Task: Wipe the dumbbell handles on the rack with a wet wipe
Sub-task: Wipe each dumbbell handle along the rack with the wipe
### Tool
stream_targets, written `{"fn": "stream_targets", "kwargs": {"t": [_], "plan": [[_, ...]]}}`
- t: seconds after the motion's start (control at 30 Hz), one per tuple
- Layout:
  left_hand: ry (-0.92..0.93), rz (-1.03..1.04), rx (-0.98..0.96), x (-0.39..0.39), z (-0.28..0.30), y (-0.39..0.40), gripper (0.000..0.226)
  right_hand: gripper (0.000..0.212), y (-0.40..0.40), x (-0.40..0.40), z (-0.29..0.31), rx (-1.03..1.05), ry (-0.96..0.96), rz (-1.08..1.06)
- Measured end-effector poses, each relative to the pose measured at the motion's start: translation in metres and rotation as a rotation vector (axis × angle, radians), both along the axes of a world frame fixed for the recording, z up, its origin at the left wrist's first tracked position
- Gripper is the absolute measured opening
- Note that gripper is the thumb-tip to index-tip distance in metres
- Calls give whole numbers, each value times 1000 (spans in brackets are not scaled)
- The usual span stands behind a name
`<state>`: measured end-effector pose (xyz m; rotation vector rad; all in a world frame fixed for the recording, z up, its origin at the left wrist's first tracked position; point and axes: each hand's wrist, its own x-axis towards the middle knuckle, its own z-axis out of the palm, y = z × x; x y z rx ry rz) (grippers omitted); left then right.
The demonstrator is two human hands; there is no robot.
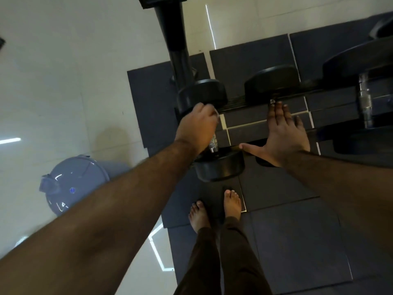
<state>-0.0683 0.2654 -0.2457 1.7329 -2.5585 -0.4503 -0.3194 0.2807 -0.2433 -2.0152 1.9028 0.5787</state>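
Black dumbbell (220,167), white wipe (215,112), lavender bin (72,186).

Open gap between the leftmost dumbbell (210,128) and the next dumbbell (271,81), bounded behind by the rack rail (240,104), flanked at left by the rack upright (176,43).

Pale glossy floor tiles (53,81) are spreading across the left side, catching thin bright streaks of reflected light (210,26). Dark rubber mats (297,241) are lying right of the tiles, their seams showing as pale lines. A grey lidded bin (72,186) is standing on the tiles, just left of the mats' edge. A black post (174,33) is rising beyond the mats' far-left corner.
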Motion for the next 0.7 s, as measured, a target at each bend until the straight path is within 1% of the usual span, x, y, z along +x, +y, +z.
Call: {"fn": "stream_targets", "kwargs": {"t": [0.03,0.1,0.2,0.23,0.27,0.3,0.37,0.4,0.43,0.57,0.63,0.7], "plan": [[-78,-63,17,-6,-2,5,31,152,1,-1,0,-5,-4,2],[-151,-196,81,-14,-4,14,32,151,0,-3,1,-5,-7,4],[-142,-408,269,-11,0,12,32,152,0,-2,2,-9,4,3],[-136,-438,320,-9,5,7,33,152,0,-1,2,-13,9,5],[-124,-428,325,-7,9,1,35,152,0,0,2,-15,12,6],[-113,-387,276,-4,12,-5,37,152,0,1,3,-13,12,6],[-82,-223,125,2,13,-10,38,151,1,1,6,-9,13,7],[-70,-163,89,4,11,-10,38,151,0,0,7,-9,15,7],[-65,-148,80,7,8,-7,36,150,0,0,8,-7,15,7],[-60,-270,95,9,-4,11,38,151,0,-1,9,-1,13,0],[-79,-371,167,7,-1,8,35,150,1,1,9,-1,16,3],[-98,-401,252,3,6,-1,32,151,2,1,9,-9,12,5]]}}
